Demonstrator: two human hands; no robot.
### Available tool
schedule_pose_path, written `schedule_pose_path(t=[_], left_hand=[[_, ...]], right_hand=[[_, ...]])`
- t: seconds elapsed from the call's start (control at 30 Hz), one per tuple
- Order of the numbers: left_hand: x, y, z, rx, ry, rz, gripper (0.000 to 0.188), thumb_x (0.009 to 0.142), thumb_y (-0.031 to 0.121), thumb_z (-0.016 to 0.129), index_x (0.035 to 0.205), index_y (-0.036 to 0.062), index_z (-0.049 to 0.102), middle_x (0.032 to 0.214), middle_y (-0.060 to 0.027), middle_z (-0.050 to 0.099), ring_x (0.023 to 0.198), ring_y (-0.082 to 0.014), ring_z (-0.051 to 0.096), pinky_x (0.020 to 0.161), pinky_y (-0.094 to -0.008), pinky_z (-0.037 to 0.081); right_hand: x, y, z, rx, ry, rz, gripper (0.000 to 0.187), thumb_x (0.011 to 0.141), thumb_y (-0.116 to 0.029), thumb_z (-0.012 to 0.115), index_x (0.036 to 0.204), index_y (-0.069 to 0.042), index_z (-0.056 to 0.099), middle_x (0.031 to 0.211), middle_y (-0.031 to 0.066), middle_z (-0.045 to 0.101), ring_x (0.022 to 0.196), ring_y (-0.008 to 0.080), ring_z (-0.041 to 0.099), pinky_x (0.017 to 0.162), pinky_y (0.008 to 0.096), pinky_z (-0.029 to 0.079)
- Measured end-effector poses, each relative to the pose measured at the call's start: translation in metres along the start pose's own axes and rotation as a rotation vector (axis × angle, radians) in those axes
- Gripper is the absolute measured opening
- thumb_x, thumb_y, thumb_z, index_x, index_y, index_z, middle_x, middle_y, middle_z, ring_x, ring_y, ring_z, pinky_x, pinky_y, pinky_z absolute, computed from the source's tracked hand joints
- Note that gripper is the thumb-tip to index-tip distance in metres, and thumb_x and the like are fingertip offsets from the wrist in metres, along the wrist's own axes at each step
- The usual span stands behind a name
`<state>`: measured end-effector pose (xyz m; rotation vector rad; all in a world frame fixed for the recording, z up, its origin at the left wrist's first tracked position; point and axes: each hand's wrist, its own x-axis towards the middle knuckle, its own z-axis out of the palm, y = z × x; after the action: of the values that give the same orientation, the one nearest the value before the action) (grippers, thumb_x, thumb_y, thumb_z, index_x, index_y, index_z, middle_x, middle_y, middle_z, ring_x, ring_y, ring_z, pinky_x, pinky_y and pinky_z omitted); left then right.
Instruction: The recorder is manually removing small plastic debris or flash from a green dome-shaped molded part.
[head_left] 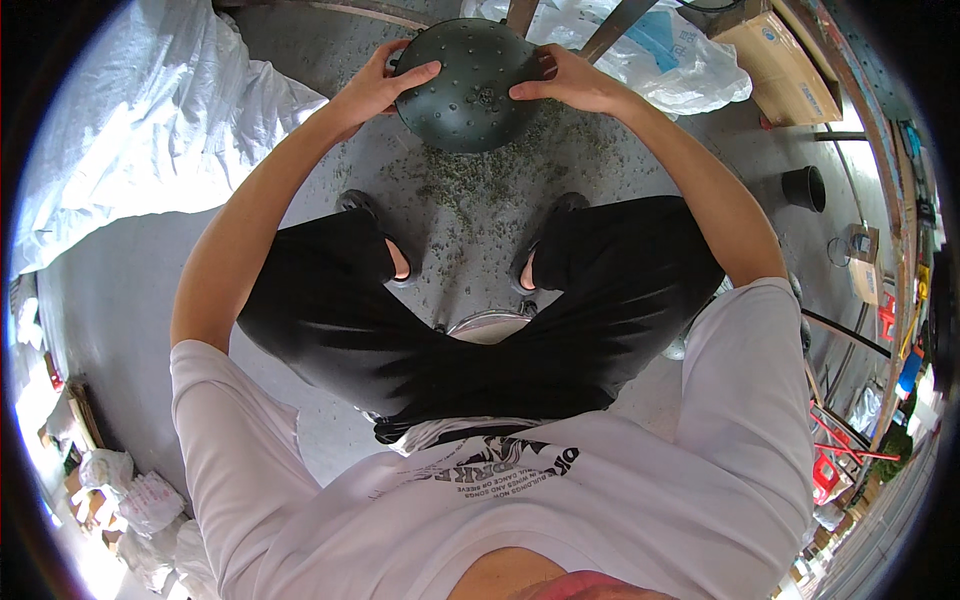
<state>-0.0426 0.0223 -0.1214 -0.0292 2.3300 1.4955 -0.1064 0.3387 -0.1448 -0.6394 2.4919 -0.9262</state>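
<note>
Dark perforated round bowl (pixel 470 85) was held upside-down above the grey floor (pixel 130 280) past the knees, left hand (pixel 378 88) and right hand (pixel 565 83) clamped on opposite rims, fingers spread on the dome, green-grey debris (pixel 480 175) scattered below it

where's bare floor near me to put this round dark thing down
Both hands, left hand and right hand, hold the dark round studded dome. Bare grey floor lies left of the left leg, bordered by the white sheeting. Another patch lies right, between the right arm and the black pot. Crowded: green crumbs between the feet.
</note>
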Motion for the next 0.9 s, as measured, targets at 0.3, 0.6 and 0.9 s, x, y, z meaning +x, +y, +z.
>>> schedule_pose_path(t=[0.3,0.6,0.9], left_hand=[[0.005,-0.007,-0.006,-0.071,-0.05,0.017,0.1,0.086,0.06,0.075,0.157,0.0093,0.026,0.137,-0.0204,0.055,0.129,-0.0304,0.054,0.102,-0.0478,0.048],[0.011,-0.016,-0.013,-0.018,-0.05,0.034,0.108,0.081,0.059,0.08,0.154,-0.0006,0.028,0.142,-0.0245,0.05,0.132,-0.0301,0.052,0.109,-0.0423,0.043],[0.008,-0.009,-0.004,-0.034,-0.026,0.024,0.109,0.082,0.063,0.077,0.154,-0.0036,0.028,0.143,-0.0233,0.049,0.131,-0.0287,0.05,0.107,-0.0396,0.041]], right_hand=[[-0.004,-0.005,-0.01,0.052,0.041,-0.011,0.127,0.066,-0.076,0.08,0.145,0.013,0.038,0.135,0.0309,0.056,0.128,0.0392,0.057,0.111,0.0432,0.044],[-0.005,-0.011,-0.01,0.097,0.103,-0.033,0.123,0.066,-0.075,0.081,0.148,0.007,0.04,0.133,0.0274,0.058,0.125,0.0374,0.059,0.105,0.043,0.048],[-0.001,-0.01,-0.006,0.114,0.167,-0.049,0.117,0.068,-0.075,0.078,0.149,0.001,0.042,0.134,0.0242,0.058,0.125,0.0355,0.058,0.105,0.0426,0.048]])
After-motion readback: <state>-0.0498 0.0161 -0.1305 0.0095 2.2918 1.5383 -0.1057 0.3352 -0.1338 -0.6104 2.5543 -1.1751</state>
